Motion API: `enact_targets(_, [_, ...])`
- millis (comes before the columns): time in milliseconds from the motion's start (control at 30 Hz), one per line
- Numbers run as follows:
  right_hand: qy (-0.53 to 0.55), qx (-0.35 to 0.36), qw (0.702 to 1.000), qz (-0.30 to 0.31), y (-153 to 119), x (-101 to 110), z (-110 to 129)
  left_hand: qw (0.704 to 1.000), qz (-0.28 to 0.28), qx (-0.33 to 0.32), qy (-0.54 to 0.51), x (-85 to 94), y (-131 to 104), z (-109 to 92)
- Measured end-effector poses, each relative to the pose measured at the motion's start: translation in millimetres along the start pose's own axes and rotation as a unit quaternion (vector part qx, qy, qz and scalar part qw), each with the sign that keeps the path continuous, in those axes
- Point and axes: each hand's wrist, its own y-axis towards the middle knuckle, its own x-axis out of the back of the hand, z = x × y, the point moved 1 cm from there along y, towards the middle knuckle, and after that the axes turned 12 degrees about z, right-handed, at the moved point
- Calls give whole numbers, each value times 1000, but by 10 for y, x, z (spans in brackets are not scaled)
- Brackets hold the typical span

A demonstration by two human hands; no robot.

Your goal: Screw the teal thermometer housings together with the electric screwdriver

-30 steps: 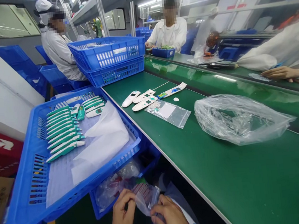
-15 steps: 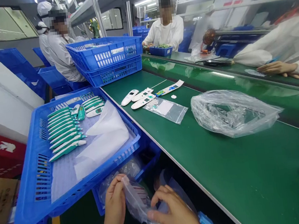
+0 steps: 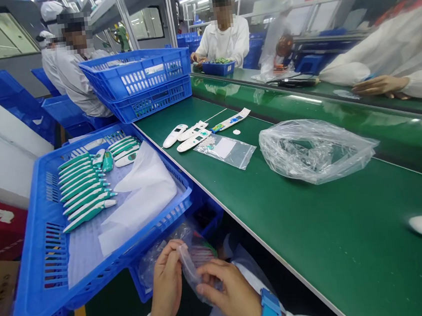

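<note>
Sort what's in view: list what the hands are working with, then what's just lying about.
In use:
- clear bag, pinched by the left hand, right hand against it

Apparently lying about:
- large crumpled bag
- flat zip bag
- white shells
- green-and-white devices in the blue basket
</note>
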Motion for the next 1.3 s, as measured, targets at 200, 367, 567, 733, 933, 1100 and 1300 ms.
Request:
enact_targets(200, [-64, 2, 997, -49, -56, 59, 87, 998, -2, 7, 56, 48, 45, 73])
enact_targets(367, [32, -61, 997, -32, -68, 148, 16, 994, 1, 22, 108, 106, 67, 175])
enact_targets(567, [130, -89, 987, -33, -29, 93, -71, 982, -41, -3, 182, 46, 48, 138])
enact_targets(733, [223, -92, 969, -58, -18, 91, -73, 940, 110, 74, 315, -59, -58, 28])
enact_targets(933, [303, -76, 949, -49, -31, 57, -87, 903, 310, 219, 203, -198, -88, -7])
enact_targets(1100, [387, -56, 920, -13, -83, 107, -69, 919, 324, 206, 84, -279, -65, -6])
enact_targets(1300, [407, -38, 908, -93, -115, 203, -146, 963, 203, 150, -93, -403, -123, 157])
